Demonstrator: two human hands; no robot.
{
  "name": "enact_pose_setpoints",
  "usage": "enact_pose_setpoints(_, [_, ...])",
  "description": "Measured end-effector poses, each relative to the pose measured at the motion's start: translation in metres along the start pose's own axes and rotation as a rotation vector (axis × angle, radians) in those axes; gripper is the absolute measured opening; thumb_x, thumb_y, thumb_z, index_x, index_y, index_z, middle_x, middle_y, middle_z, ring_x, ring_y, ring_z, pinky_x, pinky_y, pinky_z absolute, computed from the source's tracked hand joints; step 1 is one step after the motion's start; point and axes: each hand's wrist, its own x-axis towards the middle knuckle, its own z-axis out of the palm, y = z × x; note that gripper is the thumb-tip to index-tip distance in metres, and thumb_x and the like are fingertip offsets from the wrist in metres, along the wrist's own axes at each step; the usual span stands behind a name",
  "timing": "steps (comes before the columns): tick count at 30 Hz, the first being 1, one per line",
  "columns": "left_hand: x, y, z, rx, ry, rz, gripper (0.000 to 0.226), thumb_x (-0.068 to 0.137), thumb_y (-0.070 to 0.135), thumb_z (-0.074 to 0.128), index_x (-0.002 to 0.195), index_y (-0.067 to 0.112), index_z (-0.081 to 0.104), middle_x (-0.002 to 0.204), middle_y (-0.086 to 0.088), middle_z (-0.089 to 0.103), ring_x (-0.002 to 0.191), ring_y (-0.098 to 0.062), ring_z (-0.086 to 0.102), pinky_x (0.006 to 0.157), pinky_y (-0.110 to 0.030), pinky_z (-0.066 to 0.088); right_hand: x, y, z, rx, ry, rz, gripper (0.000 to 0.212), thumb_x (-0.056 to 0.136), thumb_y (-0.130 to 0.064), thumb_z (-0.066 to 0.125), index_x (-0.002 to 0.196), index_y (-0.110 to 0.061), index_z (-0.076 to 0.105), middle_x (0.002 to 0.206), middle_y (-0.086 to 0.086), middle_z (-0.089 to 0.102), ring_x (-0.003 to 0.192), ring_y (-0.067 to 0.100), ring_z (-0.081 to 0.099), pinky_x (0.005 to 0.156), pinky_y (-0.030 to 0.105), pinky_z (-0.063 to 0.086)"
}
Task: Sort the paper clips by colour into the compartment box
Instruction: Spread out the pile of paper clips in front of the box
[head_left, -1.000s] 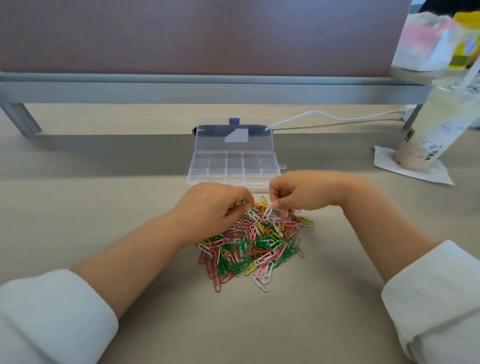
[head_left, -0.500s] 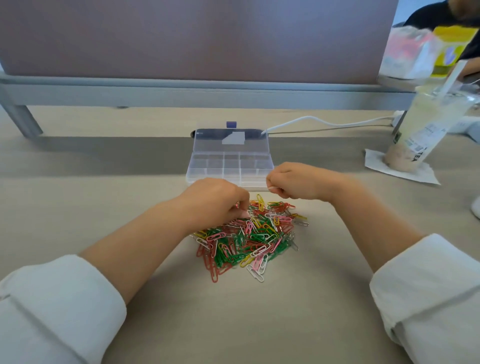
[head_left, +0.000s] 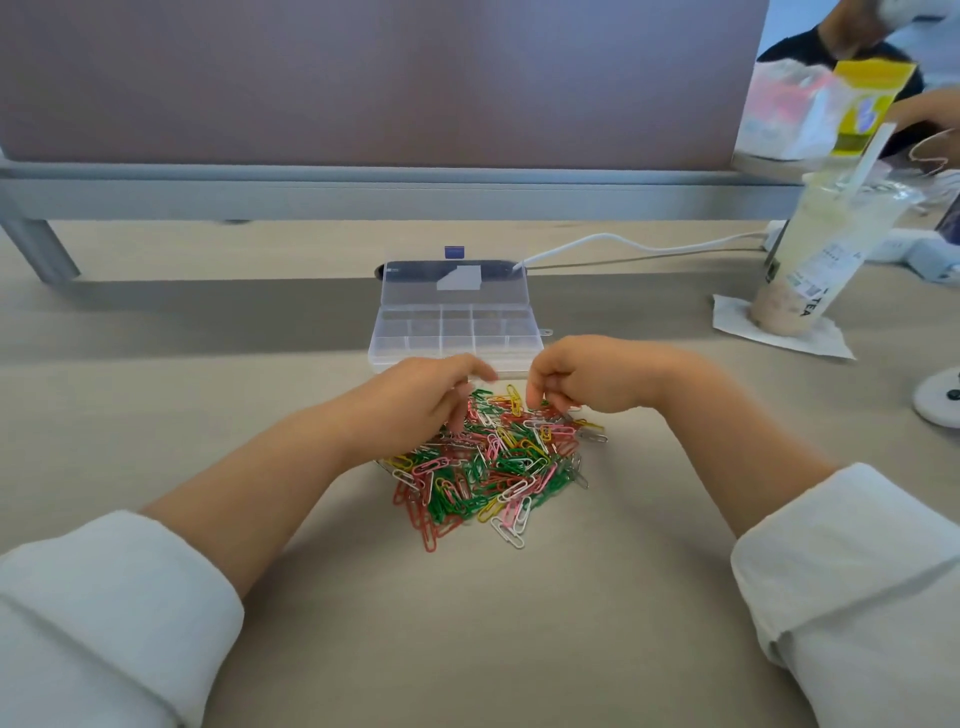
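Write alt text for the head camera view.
The left hand and right hand dip curled fingers into a pile of mixed-colour paper clips on a desk, in front of an open clear compartment box. A tea cup with straw stands on a napkin.

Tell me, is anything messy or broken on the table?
Only the paper clips: all colours lie tangled in one heap on the table, on the near side of the open compartment box, whose compartments look empty. Nothing looks spilled or broken.

The beige worktop (head_left: 156, 395) carries a heap of coloured paper clips (head_left: 488, 467), an open clear compartment box (head_left: 457, 332), a white cable (head_left: 623, 244) and a drink cup (head_left: 826, 260) on a napkin (head_left: 737, 322).
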Motion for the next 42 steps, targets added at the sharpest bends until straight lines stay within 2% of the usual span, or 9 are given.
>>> enact_pose_setpoints(3, [0.001, 0.004, 0.003, -0.03, 0.005, 0.002, 0.029, 0.099, 0.01, 0.029, 0.104, 0.028, 0.051, 0.077, 0.015, 0.052, 0.073, -0.006, 0.048, 0.062, -0.01, 0.036, -0.003, -0.001, 0.0, -0.021, 0.006, 0.011, 0.034, 0.093, 0.001, 0.033, 0.089, -0.018, 0.061, 0.067, -0.009, 0.048, 0.064, 0.006, 0.043, 0.06, 0.02, 0.036])
enact_pose_setpoints(6, [0.003, 0.011, 0.005, -0.068, 0.04, -0.001, 0.022, 0.1, 0.021, 0.03, 0.085, 0.026, 0.045, 0.074, 0.008, 0.05, 0.071, -0.013, 0.046, 0.063, -0.024, 0.037, -0.002, -0.001, 0.002, -0.057, 0.058, 0.007, 0.015, 0.094, -0.022, 0.051, 0.089, -0.019, 0.064, 0.071, -0.011, 0.051, 0.07, 0.007, 0.049, 0.06, 0.02, 0.036])
enact_pose_setpoints(11, [0.007, 0.017, 0.008, 0.224, 0.085, 0.011, 0.043, 0.097, 0.044, 0.025, 0.059, 0.024, 0.033, 0.057, 0.007, 0.04, 0.054, -0.008, 0.037, 0.054, -0.03, 0.028, 0.0, 0.001, 0.007, -0.086, 0.077, -0.006, 0.013, 0.076, -0.032, 0.075, 0.076, -0.022, 0.066, 0.056, -0.011, 0.046, 0.054, 0.003, 0.043, 0.05, 0.019, 0.029])
enact_pose_setpoints(14, [0.007, 0.012, 0.013, 0.225, 0.075, 0.03, 0.039, 0.098, 0.039, 0.029, 0.064, 0.023, 0.038, 0.06, 0.011, 0.042, 0.062, -0.014, 0.041, 0.061, -0.029, 0.03, 0.0, 0.001, 0.007, -0.099, 0.047, -0.001, 0.012, 0.076, -0.03, 0.076, 0.075, -0.022, 0.067, 0.06, -0.011, 0.05, 0.057, 0.003, 0.046, 0.051, 0.018, 0.03])
enact_pose_setpoints(19, [0.002, 0.011, 0.013, 0.212, 0.111, 0.135, 0.015, 0.09, 0.031, 0.055, 0.099, 0.029, 0.066, 0.072, 0.018, 0.055, 0.071, -0.003, 0.045, 0.061, -0.019, 0.032, 0.001, 0.004, 0.008, -0.103, 0.03, -0.006, 0.012, 0.083, -0.026, 0.069, 0.074, -0.023, 0.06, 0.068, -0.011, 0.053, 0.061, 0.004, 0.047, 0.053, 0.019, 0.034])
enact_pose_setpoints(26, [0.001, 0.01, 0.006, 0.357, 0.076, 0.082, 0.018, 0.086, 0.041, 0.058, 0.101, 0.038, 0.067, 0.1, 0.016, 0.066, 0.097, -0.006, 0.057, 0.072, -0.019, 0.036, -0.001, -0.002, 0.006, -0.115, 0.055, -0.027, 0.021, 0.097, -0.032, 0.042, 0.097, -0.015, 0.054, 0.089, -0.001, 0.055, 0.082, 0.017, 0.05, 0.063, 0.026, 0.036])
enact_pose_setpoints(33, [-0.002, 0.007, -0.004, 0.427, 0.026, 0.032, 0.022, 0.082, 0.047, 0.061, 0.102, 0.039, 0.066, 0.101, 0.015, 0.065, 0.098, -0.009, 0.056, 0.072, -0.023, 0.041, -0.001, -0.005, 0.008, -0.098, 0.032, -0.04, 0.015, 0.099, -0.026, 0.038, 0.09, -0.017, 0.045, 0.076, -0.005, 0.051, 0.075, 0.016, 0.047, 0.061, 0.025, 0.036])
enact_pose_setpoints(37, [-0.002, 0.008, -0.004, 0.416, 0.056, 0.053, 0.017, 0.085, 0.038, 0.06, 0.101, 0.038, 0.065, 0.083, 0.012, 0.059, 0.083, -0.007, 0.05, 0.07, -0.024, 0.041, 0.002, -0.003, 0.01, -0.024, 0.071, -0.041, 0.023, 0.1, -0.024, 0.036, 0.077, -0.022, 0.041, 0.071, -0.007, 0.057, 0.067, 0.011, 0.048, 0.062, 0.026, 0.037])
enact_pose_setpoints(42, [-0.002, 0.007, -0.005, 0.407, -0.027, 0.029, 0.014, 0.085, 0.039, 0.061, 0.098, 0.036, 0.067, 0.08, 0.015, 0.055, 0.078, -0.004, 0.043, 0.066, -0.022, 0.034, 0.004, -0.002, 0.009, 0.089, 0.077, -0.046, 0.018, 0.098, -0.009, 0.033, 0.097, -0.019, 0.047, 0.067, -0.006, 0.059, 0.065, 0.012, 0.051, 0.063, 0.026, 0.041])
